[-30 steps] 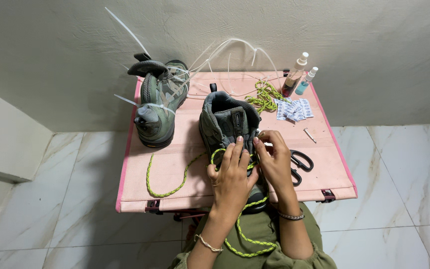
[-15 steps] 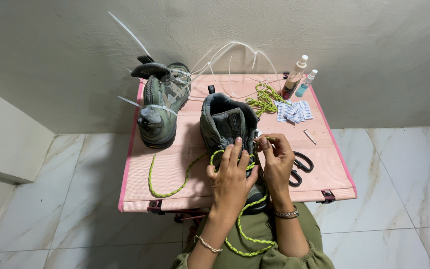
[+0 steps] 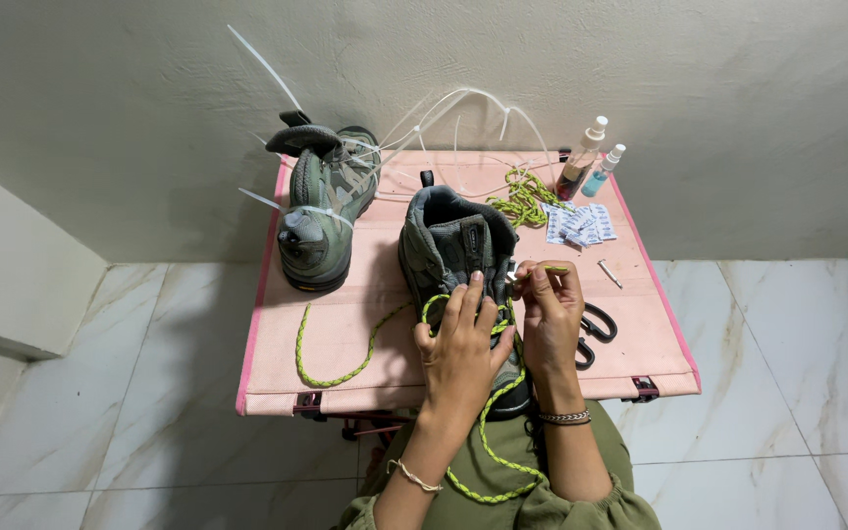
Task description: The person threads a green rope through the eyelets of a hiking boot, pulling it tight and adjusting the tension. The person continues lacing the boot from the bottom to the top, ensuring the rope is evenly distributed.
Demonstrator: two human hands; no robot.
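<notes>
A grey-green hiking boot (image 3: 455, 250) stands on a small pink folding table (image 3: 365, 383), heel end away from me. My left hand (image 3: 461, 344) lies flat over the boot's lacing area, pressing on it. My right hand (image 3: 548, 306) pinches the tip of a neon yellow-green lace (image 3: 345, 373) at the boot's right eyelets. The lace loops over the table to the left and hangs down onto my lap. A second matching boot (image 3: 321, 211) lies at the table's back left, bound with white zip ties.
Black scissors (image 3: 593, 334) lie just right of my right hand. At the back right are two small spray bottles (image 3: 591, 167), a spare bundle of yellow-green lace (image 3: 524, 196), white sachets (image 3: 579, 224) and a small screw (image 3: 609, 273). Long white zip ties (image 3: 463, 108) arch against the wall. Marble floor surrounds the table.
My right hand has lifted up the boot's right side and pulled the lace tip out toward the right. My left hand stays on the boot.
</notes>
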